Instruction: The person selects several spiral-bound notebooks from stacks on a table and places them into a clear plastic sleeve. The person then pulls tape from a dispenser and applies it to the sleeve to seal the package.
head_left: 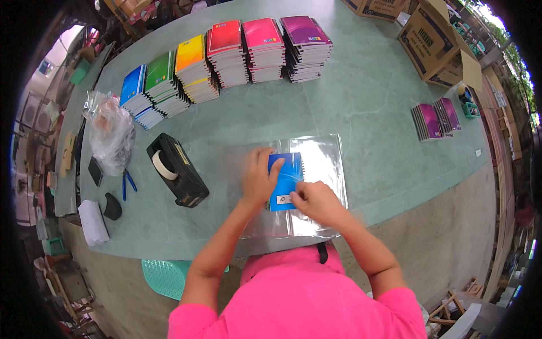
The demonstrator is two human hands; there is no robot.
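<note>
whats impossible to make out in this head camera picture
All in the head view:
- Left hand: some fingers blurred
- Right hand: curled fingers hide whatever they may pinch
- Blue notebook: left edge partly covered by the left hand
- Clear sheet: glare and the notebook hide its layers
- Crumpled plastic: folds obscure any contents
- Far cardboard box: cut off by the top edge

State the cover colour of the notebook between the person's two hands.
Bright blue; the notebook cover shows best in the head view.

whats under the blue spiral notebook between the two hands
Clear, shiny plastic shows around the rectangular blue spiral-bound notebook, on the grey-green tabletop. Whatever lies directly beneath the notebook is covered and cannot be seen.
</note>
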